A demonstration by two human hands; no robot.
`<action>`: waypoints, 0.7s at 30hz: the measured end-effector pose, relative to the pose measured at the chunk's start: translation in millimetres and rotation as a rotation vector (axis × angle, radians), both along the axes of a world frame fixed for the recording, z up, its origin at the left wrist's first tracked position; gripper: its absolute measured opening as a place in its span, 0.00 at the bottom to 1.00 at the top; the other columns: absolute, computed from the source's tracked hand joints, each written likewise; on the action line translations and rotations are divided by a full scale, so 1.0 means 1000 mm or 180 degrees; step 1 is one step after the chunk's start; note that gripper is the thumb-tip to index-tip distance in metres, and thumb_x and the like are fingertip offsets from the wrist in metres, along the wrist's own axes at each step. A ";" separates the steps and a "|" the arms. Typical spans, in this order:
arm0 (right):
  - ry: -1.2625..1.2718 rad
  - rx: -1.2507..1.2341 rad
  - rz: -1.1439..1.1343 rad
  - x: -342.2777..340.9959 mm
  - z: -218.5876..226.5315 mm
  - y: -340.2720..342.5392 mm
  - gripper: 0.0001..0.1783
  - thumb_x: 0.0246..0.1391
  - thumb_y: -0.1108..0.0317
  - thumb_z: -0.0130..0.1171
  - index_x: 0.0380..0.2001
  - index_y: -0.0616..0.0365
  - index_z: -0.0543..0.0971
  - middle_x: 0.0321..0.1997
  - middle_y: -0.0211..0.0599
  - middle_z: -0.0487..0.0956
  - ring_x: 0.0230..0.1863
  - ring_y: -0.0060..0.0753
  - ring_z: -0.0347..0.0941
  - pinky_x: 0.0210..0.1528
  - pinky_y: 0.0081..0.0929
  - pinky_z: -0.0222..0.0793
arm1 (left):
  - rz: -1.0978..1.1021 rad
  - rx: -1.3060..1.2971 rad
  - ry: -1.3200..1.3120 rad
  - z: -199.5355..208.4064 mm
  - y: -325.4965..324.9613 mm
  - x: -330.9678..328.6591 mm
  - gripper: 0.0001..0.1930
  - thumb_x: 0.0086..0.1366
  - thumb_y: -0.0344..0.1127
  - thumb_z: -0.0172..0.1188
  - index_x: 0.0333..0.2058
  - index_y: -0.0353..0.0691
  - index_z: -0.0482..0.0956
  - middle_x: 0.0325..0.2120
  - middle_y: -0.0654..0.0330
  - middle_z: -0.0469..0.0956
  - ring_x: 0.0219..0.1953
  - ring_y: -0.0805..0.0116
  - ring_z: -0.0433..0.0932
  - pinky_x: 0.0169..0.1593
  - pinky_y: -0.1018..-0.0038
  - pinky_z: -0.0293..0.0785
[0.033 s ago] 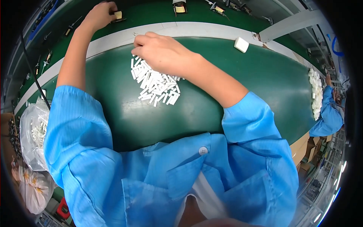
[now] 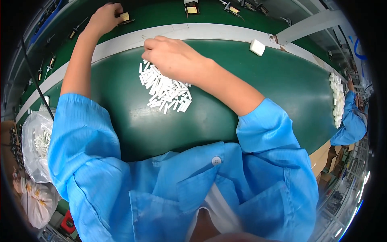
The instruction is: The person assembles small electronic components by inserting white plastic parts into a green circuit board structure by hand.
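My left hand [image 2: 106,18] reaches to the far left, over a green strip beyond the pale rail. Its fingers are closed on a small dark part with a yellow block [image 2: 124,17], which sits at or just above that strip. My right hand [image 2: 171,56] is bent over the far edge of a heap of short white sticks [image 2: 164,90] on the green tabletop [image 2: 217,105]. The right fingers are drawn together near the topmost sticks. Their tips are hidden, so I cannot see what they hold, if anything.
A pale rail [image 2: 217,31] divides the tabletop from the far strip, where another dark part with a yellow block [image 2: 192,8] lies. A white block [image 2: 257,47] rests by the rail. Plastic bag [image 2: 34,141] of white sticks at left; white pieces [image 2: 337,101] and a co-worker's blue sleeve [image 2: 348,125] at right.
My right hand has shifted very slightly to the right over the heap. The left hand stays nearly where it was, on the dark part.
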State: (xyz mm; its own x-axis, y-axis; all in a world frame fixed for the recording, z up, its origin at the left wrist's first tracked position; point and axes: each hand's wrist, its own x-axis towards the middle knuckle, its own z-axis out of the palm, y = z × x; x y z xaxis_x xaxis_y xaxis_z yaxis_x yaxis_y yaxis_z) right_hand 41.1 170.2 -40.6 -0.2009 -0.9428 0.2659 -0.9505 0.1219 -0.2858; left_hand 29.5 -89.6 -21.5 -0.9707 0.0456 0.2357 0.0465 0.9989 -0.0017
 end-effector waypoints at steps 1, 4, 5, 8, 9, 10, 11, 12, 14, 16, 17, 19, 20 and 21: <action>0.0287 0.0184 -0.0042 0.003 0.002 0.000 0.10 0.46 0.77 0.54 0.35 0.61 0.79 0.38 0.41 0.75 0.45 0.45 0.72 0.46 0.37 0.72 | 0.0356 0.0072 -0.0273 0.001 0.003 0.003 0.13 0.57 0.34 0.62 0.39 0.34 0.76 0.36 0.48 0.77 0.41 0.55 0.77 0.45 0.65 0.74; 0.0203 -0.0045 -0.0122 0.003 0.001 0.000 0.11 0.40 0.81 0.53 0.31 0.64 0.78 0.34 0.43 0.74 0.42 0.46 0.73 0.44 0.37 0.73 | 0.0711 0.1329 0.0057 -0.002 0.025 0.004 0.13 0.60 0.35 0.61 0.40 0.34 0.74 0.35 0.52 0.76 0.37 0.61 0.76 0.42 0.69 0.73; 0.0138 -0.0096 -0.0183 0.004 0.002 -0.001 0.10 0.40 0.81 0.53 0.30 0.65 0.78 0.34 0.43 0.75 0.42 0.46 0.73 0.44 0.38 0.72 | 0.0685 0.2521 0.0667 -0.002 0.040 0.002 0.10 0.62 0.33 0.60 0.35 0.31 0.75 0.25 0.55 0.78 0.27 0.66 0.78 0.32 0.73 0.75; 0.0046 0.0218 -0.0208 0.002 0.009 -0.006 0.09 0.44 0.80 0.54 0.31 0.64 0.78 0.34 0.43 0.76 0.40 0.48 0.74 0.42 0.39 0.73 | 0.0252 0.4794 0.0289 -0.008 0.058 -0.007 0.09 0.68 0.34 0.54 0.41 0.36 0.74 0.27 0.65 0.76 0.26 0.77 0.74 0.28 0.81 0.71; 0.0052 0.0223 -0.0183 0.002 0.007 -0.007 0.09 0.44 0.80 0.54 0.31 0.64 0.78 0.34 0.43 0.76 0.40 0.48 0.74 0.42 0.39 0.73 | 0.0027 0.5533 0.0183 -0.017 0.059 -0.008 0.08 0.69 0.34 0.53 0.41 0.37 0.75 0.27 0.65 0.75 0.26 0.77 0.74 0.28 0.81 0.70; -0.0097 0.0065 -0.0220 0.000 0.003 -0.007 0.08 0.46 0.79 0.55 0.32 0.63 0.78 0.33 0.43 0.77 0.37 0.47 0.75 0.40 0.37 0.74 | -0.0073 0.6092 0.0132 -0.021 0.066 -0.009 0.07 0.69 0.33 0.52 0.41 0.38 0.75 0.27 0.65 0.74 0.27 0.75 0.74 0.30 0.81 0.71; -0.0246 -0.0093 -0.0257 -0.003 -0.001 -0.007 0.07 0.49 0.77 0.56 0.33 0.63 0.78 0.31 0.44 0.78 0.34 0.45 0.76 0.38 0.35 0.74 | -0.0109 0.6437 0.0219 -0.026 0.074 -0.010 0.07 0.70 0.33 0.49 0.39 0.38 0.73 0.27 0.64 0.74 0.26 0.75 0.72 0.29 0.80 0.70; -0.0253 -0.0081 -0.0266 -0.009 -0.003 -0.006 0.07 0.49 0.77 0.56 0.33 0.63 0.78 0.31 0.44 0.78 0.34 0.45 0.76 0.38 0.35 0.74 | -0.0261 0.6952 0.0257 -0.029 0.080 -0.013 0.07 0.71 0.33 0.47 0.38 0.37 0.72 0.27 0.62 0.73 0.25 0.75 0.70 0.28 0.80 0.68; -0.1383 -0.0610 -0.0635 -0.019 0.002 -0.007 0.07 0.53 0.73 0.59 0.36 0.60 0.79 0.29 0.41 0.80 0.30 0.33 0.77 0.35 0.28 0.74 | -0.0358 0.7466 0.0343 -0.037 0.077 -0.008 0.08 0.72 0.34 0.46 0.38 0.36 0.70 0.28 0.61 0.73 0.24 0.75 0.68 0.27 0.80 0.66; -0.2882 -0.0856 -0.0948 -0.038 0.001 -0.008 0.09 0.53 0.71 0.61 0.37 0.64 0.80 0.30 0.37 0.81 0.30 0.22 0.77 0.34 0.19 0.73 | -0.0675 0.8333 0.0583 -0.041 0.071 -0.011 0.09 0.72 0.33 0.42 0.37 0.35 0.69 0.28 0.59 0.71 0.21 0.75 0.63 0.25 0.79 0.61; -0.3756 -0.0974 -0.1014 -0.045 -0.002 -0.006 0.10 0.54 0.70 0.62 0.37 0.66 0.80 0.30 0.36 0.81 0.30 0.21 0.77 0.34 0.18 0.73 | -0.0694 0.8328 0.0595 -0.042 0.071 -0.011 0.09 0.72 0.33 0.42 0.37 0.35 0.69 0.28 0.59 0.71 0.21 0.75 0.63 0.25 0.79 0.61; -0.4104 -0.1177 -0.1111 -0.047 -0.008 -0.005 0.11 0.54 0.70 0.62 0.36 0.68 0.80 0.30 0.37 0.81 0.30 0.22 0.77 0.33 0.16 0.73 | -0.0744 0.8678 0.0701 -0.043 0.072 -0.009 0.09 0.72 0.33 0.42 0.37 0.35 0.69 0.28 0.59 0.70 0.21 0.75 0.61 0.24 0.79 0.59; -0.3942 -0.1179 -0.1199 -0.047 -0.009 -0.005 0.11 0.53 0.70 0.62 0.37 0.68 0.80 0.30 0.37 0.81 0.30 0.21 0.77 0.32 0.16 0.73 | -0.0705 0.8646 0.0773 -0.041 0.075 -0.009 0.09 0.72 0.33 0.42 0.37 0.35 0.69 0.28 0.59 0.70 0.21 0.75 0.61 0.25 0.79 0.59; -0.3778 -0.1183 -0.1287 -0.048 -0.009 -0.004 0.12 0.53 0.70 0.63 0.37 0.68 0.80 0.29 0.36 0.81 0.29 0.21 0.77 0.32 0.16 0.73 | -0.0727 0.8643 0.0771 -0.039 0.076 -0.011 0.09 0.72 0.33 0.42 0.37 0.35 0.69 0.28 0.59 0.70 0.21 0.75 0.61 0.25 0.79 0.59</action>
